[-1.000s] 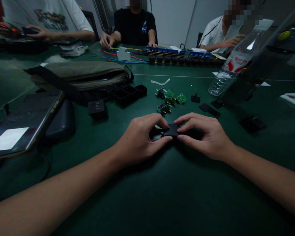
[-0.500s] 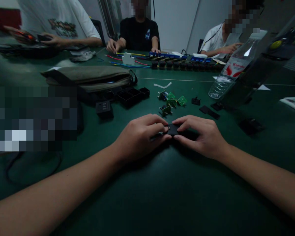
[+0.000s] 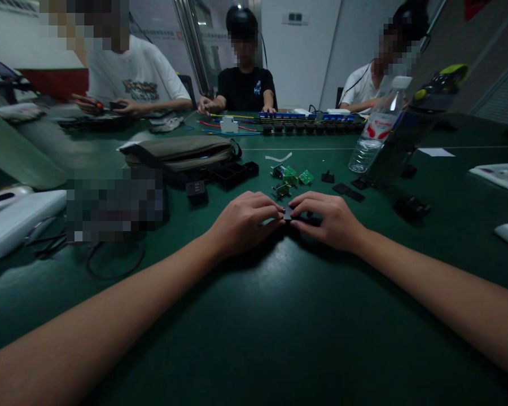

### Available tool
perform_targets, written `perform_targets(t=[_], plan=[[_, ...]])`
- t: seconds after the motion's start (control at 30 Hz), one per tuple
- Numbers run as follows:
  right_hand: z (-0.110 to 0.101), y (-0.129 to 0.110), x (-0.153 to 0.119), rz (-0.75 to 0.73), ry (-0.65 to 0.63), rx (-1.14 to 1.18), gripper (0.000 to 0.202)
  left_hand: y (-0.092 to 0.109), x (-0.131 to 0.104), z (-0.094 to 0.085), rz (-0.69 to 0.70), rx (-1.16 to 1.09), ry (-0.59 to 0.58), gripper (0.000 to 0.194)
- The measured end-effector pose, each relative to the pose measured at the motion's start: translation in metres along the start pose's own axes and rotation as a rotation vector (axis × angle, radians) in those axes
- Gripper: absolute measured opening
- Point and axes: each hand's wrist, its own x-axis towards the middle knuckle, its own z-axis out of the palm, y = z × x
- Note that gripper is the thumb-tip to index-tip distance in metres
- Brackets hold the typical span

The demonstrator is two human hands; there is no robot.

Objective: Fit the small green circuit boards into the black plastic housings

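Around our work, the green tabletop (image 3: 288,338) is busy. Just beyond our fingertips a cluster of green circuit boards (image 3: 306,177) stands in the way of anything straight ahead, with a white strip (image 3: 278,158) behind it. To our right lie flat black pieces (image 3: 349,192), and past them a clear bottle (image 3: 371,135) and a dark bottle (image 3: 432,101) hide part of the far surface. To our left, a black box (image 3: 197,193) stands in front of a bag (image 3: 184,151) and some open black cases (image 3: 233,175); nearer us curls a cable (image 3: 115,277). Farther off, we see a white block (image 3: 229,124) among coloured wires, beside a row of blue modules (image 3: 309,117).

Counting, we find two bottles, one bag, one white strip, one black box standing apart, and at least four boards, though they overlap; we cannot tell how many cases there are. Three people (image 3: 245,90) sit opposite.

Our left hand (image 3: 248,221) and right hand (image 3: 329,221) both pinch one small black part (image 3: 287,213) between thumb and fingers, near the middle of the tabletop, its ends mostly covered.
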Motion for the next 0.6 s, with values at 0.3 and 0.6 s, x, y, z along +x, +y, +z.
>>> perform_targets(t=[0.3, 0.6], plan=[[0.0, 0.0, 0.002, -0.049, -0.024, -0.043, 0.002, 0.003, -0.001, -0.005, -0.007, 0.015, -0.084, 0.017], [-0.039, -0.025, -0.007, 0.432, -0.321, -0.711, 0.012, -0.006, -0.007, -0.012, -0.382, 0.405, -0.21, 0.033]])
